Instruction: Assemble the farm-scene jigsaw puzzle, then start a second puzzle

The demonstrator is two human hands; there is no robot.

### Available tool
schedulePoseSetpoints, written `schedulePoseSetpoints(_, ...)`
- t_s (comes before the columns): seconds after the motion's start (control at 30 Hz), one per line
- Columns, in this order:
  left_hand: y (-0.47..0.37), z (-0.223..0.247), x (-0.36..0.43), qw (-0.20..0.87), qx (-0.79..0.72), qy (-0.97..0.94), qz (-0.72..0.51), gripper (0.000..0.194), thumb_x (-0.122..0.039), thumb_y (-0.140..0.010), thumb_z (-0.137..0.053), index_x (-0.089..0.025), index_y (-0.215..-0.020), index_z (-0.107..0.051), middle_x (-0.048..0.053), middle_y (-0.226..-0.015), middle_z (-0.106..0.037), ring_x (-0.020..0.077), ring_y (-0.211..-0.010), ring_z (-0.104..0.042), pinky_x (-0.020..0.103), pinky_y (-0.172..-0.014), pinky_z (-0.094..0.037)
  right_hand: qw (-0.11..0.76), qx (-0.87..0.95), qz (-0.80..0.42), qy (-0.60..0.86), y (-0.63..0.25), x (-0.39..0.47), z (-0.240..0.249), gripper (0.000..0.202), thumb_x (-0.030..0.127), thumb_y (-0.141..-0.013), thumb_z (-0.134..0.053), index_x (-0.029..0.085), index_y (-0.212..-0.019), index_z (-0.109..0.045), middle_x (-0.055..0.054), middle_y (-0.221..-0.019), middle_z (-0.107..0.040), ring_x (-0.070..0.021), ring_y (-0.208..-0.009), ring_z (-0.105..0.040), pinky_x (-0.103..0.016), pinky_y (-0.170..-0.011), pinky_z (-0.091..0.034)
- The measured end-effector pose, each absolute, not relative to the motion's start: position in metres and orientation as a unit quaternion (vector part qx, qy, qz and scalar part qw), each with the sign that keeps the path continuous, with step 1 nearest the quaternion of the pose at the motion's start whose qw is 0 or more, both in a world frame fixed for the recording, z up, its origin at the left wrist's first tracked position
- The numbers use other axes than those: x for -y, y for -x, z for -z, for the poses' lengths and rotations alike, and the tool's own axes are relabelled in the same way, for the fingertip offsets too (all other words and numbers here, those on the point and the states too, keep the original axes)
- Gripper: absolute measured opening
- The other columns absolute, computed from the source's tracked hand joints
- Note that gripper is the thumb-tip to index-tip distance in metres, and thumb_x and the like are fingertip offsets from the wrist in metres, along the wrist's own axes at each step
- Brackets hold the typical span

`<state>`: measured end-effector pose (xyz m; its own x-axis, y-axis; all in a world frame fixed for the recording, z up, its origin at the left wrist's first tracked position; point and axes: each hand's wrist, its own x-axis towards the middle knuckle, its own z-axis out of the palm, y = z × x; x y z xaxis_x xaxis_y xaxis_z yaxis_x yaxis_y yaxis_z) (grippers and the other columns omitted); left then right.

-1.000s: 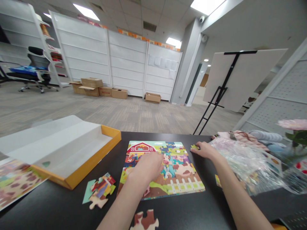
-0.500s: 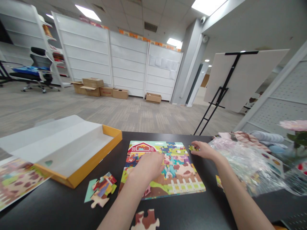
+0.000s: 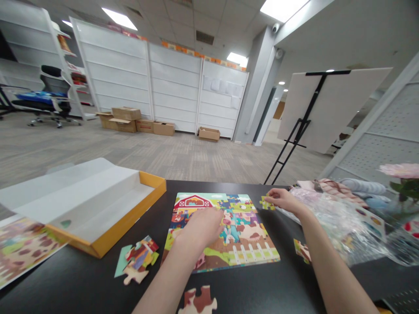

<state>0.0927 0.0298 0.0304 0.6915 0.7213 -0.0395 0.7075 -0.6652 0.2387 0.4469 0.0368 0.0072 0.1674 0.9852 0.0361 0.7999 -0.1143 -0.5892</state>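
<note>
Now the right hand (image 3: 282, 199), fingers curled nearly closed, touches a flat, knobbly green puzzle piece (image 3: 267, 203) under its fingertips. Left hand (image 3: 204, 224) covers the glossy farm puzzle (image 3: 250, 231), grip unclear.

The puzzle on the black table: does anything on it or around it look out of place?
Nothing looks spilled or damaged. Slightly untidy: a jumbled heap of loose pieces lies left of the puzzle, and crumpled clear plastic lies at the right. The left hand hides part of it.
</note>
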Motion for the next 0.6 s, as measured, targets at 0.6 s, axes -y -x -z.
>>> schedulePoseSetpoints(0.6, -0.094, -0.027, -0.031, 0.111, -0.387, -0.915, -0.026, 0.025, -0.022, -0.090, -0.049, -0.014, -0.102, -0.069, 0.016, -0.104, -0.074, 0.0317, -0.099, -0.071, 0.040, -0.083, -0.055, 0.299, 0.627, -0.414, 0.588, -0.381, -0.037, -0.006, 0.051, 0.058, -0.067, -0.080, 0.017, -0.086, -0.056, 0.003, -0.065, -0.061, -0.0090, -0.055, -0.051, -0.022, -0.051, -0.032)
